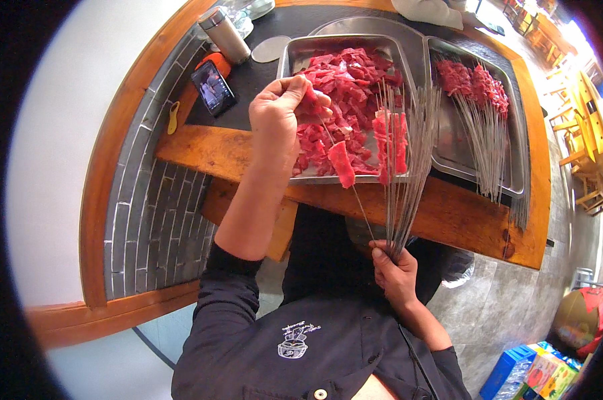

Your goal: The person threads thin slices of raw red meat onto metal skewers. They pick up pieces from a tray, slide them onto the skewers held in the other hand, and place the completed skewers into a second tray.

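My left hand (284,102) pinches a slice of raw red meat (310,100) at the upper end of a thin metal skewer (364,212). Lower on this skewer sits another folded meat slice (342,164). My right hand (397,274) grips the skewer's lower end together with a fanned bundle of thin metal skewers (411,185). Threaded meat (391,145) shows on part of the bundle, partly hidden behind bare skewers. Beneath my left hand, a metal tray (285,62) holds a heap of loose raw meat slices (354,75).
At the right, a second metal tray (446,145) bears meat-loaded skewers (481,115). A propped phone (213,88), a steel-capped bottle (224,35) and a round disc (271,49) stand left. A yellow-handled peeler-like tool (173,118) lies near the brick wall (154,210). Another person's sleeve (429,12) rests at the far edge.
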Motion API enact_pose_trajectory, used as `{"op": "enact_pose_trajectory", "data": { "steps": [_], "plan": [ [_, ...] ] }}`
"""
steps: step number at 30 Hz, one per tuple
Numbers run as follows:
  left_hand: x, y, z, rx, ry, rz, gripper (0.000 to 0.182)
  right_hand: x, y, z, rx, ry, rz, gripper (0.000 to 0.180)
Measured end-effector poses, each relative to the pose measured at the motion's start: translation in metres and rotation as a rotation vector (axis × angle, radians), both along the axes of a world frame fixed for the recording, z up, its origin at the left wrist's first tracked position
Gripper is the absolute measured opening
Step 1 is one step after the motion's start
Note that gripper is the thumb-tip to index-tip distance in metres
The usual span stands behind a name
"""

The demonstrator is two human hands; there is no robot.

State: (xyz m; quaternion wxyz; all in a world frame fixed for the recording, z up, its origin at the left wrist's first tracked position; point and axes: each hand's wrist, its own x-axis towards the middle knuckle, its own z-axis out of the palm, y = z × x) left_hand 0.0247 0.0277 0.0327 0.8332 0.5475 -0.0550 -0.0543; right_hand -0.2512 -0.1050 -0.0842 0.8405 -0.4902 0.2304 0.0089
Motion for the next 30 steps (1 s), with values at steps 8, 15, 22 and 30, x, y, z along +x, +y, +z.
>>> {"op": "enact_pose_trajectory", "data": {
  "steps": [8, 15, 22, 30],
  "plan": [
    [0.001, 0.000, -0.006, -0.013, 0.084, -0.049, 0.016, 0.000, 0.001, 0.000, -0.010, 0.002, -0.003, 0.018],
    [-0.009, -0.007, -0.009, -0.066, 0.156, -0.076, 0.015, 0.001, -0.001, -0.001, -0.016, -0.036, 0.004, 0.019],
    [0.000, 0.002, -0.001, -0.044, 0.111, 0.045, 0.014, 0.001, -0.003, 0.001, -0.018, -0.027, 0.020, 0.019],
    [-0.003, 0.003, -0.005, -0.042, 0.143, -0.038, 0.014, 0.003, 0.000, -0.002, -0.035, -0.027, 0.011, 0.018]
  ]
}}
